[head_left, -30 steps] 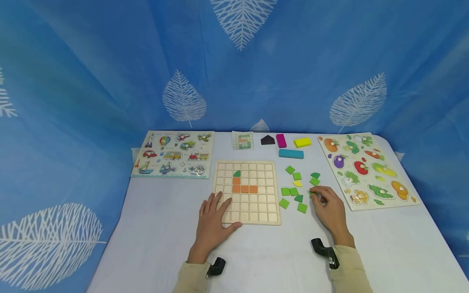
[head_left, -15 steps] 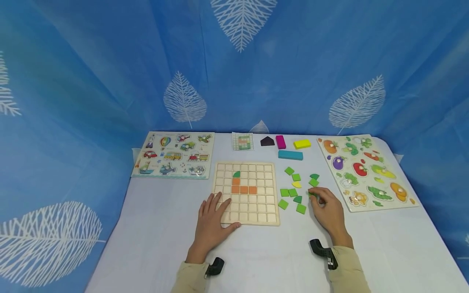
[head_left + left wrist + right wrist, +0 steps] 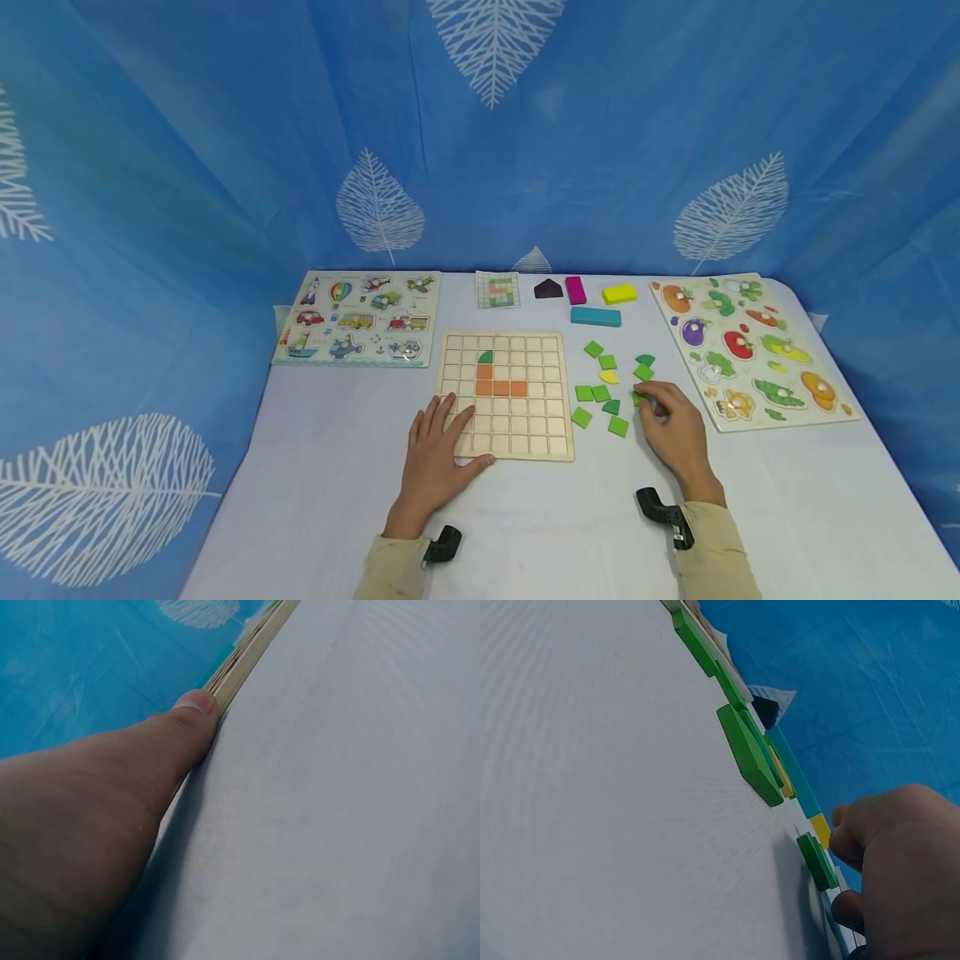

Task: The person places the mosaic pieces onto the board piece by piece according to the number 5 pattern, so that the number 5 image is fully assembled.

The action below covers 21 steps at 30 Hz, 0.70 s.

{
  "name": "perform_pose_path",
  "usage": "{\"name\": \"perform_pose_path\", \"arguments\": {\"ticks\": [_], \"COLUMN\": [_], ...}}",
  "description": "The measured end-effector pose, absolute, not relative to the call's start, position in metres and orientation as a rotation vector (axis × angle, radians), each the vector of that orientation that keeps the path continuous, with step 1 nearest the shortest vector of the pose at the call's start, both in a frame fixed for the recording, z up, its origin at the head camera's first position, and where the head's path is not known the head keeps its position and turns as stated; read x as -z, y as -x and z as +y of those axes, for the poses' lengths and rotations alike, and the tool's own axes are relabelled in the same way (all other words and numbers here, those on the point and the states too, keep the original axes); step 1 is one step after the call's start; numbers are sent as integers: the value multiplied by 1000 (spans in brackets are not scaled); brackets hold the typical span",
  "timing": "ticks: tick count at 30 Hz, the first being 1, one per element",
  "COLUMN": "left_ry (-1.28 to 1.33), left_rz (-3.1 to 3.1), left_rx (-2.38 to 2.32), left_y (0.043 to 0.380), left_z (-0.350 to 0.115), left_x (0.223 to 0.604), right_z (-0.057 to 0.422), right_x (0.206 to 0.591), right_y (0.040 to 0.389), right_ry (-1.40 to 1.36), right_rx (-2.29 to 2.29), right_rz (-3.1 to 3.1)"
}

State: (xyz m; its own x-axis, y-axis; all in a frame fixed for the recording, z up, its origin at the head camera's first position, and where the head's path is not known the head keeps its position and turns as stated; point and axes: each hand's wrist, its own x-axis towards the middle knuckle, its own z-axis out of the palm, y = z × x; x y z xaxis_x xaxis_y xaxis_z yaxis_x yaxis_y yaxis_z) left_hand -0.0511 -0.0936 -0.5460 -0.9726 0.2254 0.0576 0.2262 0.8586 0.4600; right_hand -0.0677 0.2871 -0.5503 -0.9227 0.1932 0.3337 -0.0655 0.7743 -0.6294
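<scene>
My left hand [image 3: 433, 473] lies with spread fingers on the near left corner of a wooden grid board [image 3: 555, 417], its thumb [image 3: 196, 705] against the near edge. In the grid sit a green quarter-round piece [image 3: 486, 357] and an L of orange squares [image 3: 501, 388]. Right of the board, my right hand [image 3: 677, 429] bends thumb and index finger around a green square tile [image 3: 637, 399] low at the table, pinching it by its sides. Several other green squares [image 3: 618, 426], two dark green quarter-rounds [image 3: 611, 407] and a yellow one [image 3: 609, 377] lie scattered alongside.
A small pattern card [image 3: 498, 290] lies behind the board, beside black [image 3: 548, 288], magenta [image 3: 575, 290], yellow [image 3: 619, 293] and teal blocks [image 3: 596, 317]. A vehicle puzzle [image 3: 352, 321] sits at left, a vegetable puzzle [image 3: 750, 354] at right. Blue cloth [image 3: 600, 167] hangs behind.
</scene>
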Motion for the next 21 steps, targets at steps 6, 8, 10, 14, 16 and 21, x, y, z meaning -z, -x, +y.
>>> {"name": "perform_pose_path", "arguments": {"ticks": [6, 8, 10, 14, 16, 21], "left_ry": [377, 377, 379, 383, 381, 370], "left_rz": [-3033, -3030, -3024, -3008, -3008, -3012], "left_rx": [741, 737, 736, 735, 741, 736], "left_y": [52, 54, 54, 52, 51, 52], "left_z": [-94, -95, -95, -95, -95, -95], "left_x": [546, 546, 546, 545, 544, 546], "right_z": [287, 287, 288, 291, 292, 293], "right_x": [549, 548, 548, 548, 548, 550], "right_y": [68, 69, 69, 67, 66, 67], "right_ry": [99, 102, 110, 140, 147, 153], "right_rx": [-951, -959, -979, -1028, -1043, -1030], "right_rz": [-2590, -2591, -2582, -2568, -2571, -2590]}}
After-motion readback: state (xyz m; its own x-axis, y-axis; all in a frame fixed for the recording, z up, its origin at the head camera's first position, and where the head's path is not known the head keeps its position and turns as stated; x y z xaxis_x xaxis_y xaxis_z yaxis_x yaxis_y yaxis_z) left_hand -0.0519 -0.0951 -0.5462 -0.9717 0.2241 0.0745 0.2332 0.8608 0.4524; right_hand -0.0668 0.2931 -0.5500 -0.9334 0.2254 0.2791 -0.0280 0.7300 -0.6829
